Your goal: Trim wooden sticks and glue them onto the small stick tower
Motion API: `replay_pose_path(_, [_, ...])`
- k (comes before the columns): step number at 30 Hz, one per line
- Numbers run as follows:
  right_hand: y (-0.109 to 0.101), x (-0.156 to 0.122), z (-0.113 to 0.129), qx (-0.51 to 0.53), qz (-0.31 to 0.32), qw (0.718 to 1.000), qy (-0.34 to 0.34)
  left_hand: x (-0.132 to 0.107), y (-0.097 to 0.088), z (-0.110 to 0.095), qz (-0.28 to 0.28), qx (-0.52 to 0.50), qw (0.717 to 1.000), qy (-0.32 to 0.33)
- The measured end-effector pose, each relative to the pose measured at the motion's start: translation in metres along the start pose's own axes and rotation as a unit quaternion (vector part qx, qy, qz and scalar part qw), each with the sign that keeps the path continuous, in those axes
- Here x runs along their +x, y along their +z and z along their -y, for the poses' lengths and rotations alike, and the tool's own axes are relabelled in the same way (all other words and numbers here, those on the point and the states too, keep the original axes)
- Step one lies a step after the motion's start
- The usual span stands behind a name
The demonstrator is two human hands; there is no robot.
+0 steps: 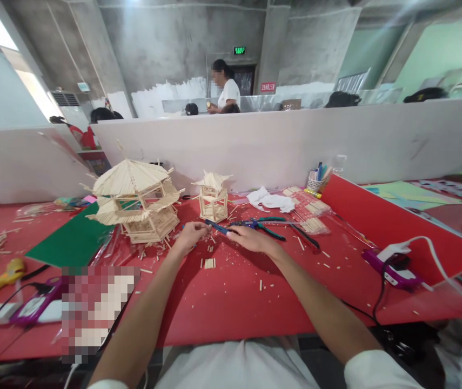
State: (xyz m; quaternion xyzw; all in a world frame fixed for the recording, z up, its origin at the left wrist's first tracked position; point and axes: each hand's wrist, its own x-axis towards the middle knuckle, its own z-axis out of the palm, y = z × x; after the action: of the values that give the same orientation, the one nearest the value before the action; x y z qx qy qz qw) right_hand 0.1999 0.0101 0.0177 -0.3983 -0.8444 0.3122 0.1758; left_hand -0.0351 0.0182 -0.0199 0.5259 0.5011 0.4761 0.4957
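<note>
Holding a blue tool [216, 226] low over the red tabletop [231, 302], just in front of the small stick pavilion [213, 198]. Right hand [252, 238] fingers closed on the tool's right end. Left hand [190, 234] fingers curled in at its left end; can't tell if they actually pinch it. Large stick pavilion [138, 201] just left of the left hand, partly over a green sheet [68, 244]. Pliers [269, 225] lie just beyond the right hand, white cloth [270, 201] behind them. Small glued stick bundle [209, 263] near, between the forearms. Purple glue gun [393, 268] well apart, far right.
</note>
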Motion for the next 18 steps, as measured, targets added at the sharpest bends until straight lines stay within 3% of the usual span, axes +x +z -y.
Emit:
replay_pose_path(11, [-0.0025,-0.0055,0.0094,-0.02,-0.024,0.999,0.008,-0.0032,-0.0014,-0.0017,0.003,-0.021,0.999,-0.039])
replay_pose_path(18, [0.0014,-0.0013,0.001,0.017,-0.003,1.0,0.009,-0.0013,-0.0035,0.0029,-0.004,-0.004,0.999,-0.042])
